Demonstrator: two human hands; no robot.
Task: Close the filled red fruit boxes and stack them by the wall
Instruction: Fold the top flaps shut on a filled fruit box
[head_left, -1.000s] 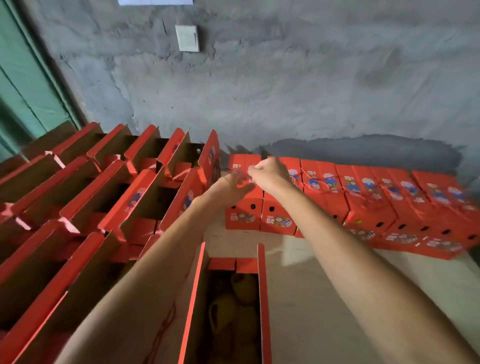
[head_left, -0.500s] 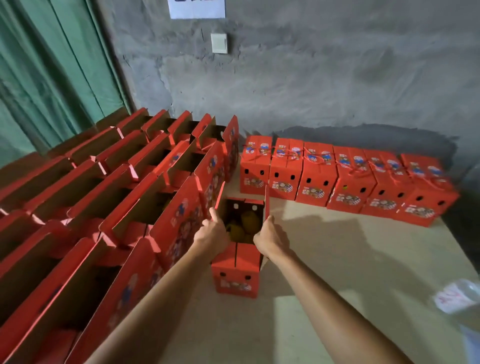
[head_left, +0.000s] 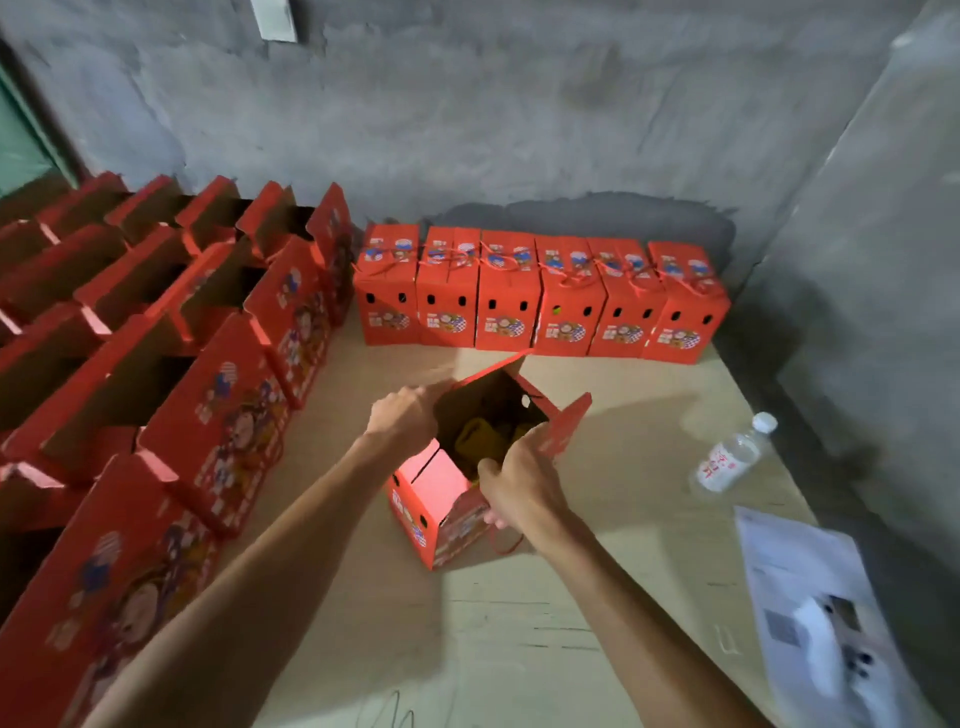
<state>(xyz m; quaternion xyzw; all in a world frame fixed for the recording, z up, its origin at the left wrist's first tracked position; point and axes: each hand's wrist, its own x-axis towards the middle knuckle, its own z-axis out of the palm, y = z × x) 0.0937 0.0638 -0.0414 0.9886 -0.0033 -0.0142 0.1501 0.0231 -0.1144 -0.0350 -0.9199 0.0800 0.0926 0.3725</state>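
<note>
- so there's one open box (head_left: 447, 499) sitting on the floor (head_left: 597, 613), out in front of the row of closed boxes (head_left: 540, 299) lined up against the wall (head_left: 519, 119); it's turned a bit diagonal compared to that row
- left hand (head_left: 402, 418) is on the box's left flap, fingers curled over the flap's top edge, so it's holding that flap; flap is standing up and leaning inward
- right hand (head_left: 519, 486) is at the near right corner of the box; thumb on top near the opening, the other fingers wrapped down the outer side, so it's gripping the box wall; fingertips mostly hidden behind the hand
- right flap (head_left: 563, 423) sticks up and out just past the right hand; not touched as far as I can see
- yellow fruit (head_left: 478, 441) visible down inside the box, between the two hands
- a thin red string (head_left: 506, 545) hangs off the box side below the right hand
- left of the box: rows of open boxes (head_left: 171, 364) with flaps up
- right of the box, well apart: a water bottle (head_left: 732, 454) lying down; nearer the camera some paper (head_left: 810, 597) with a white thing on it, too blurry to tell
</note>
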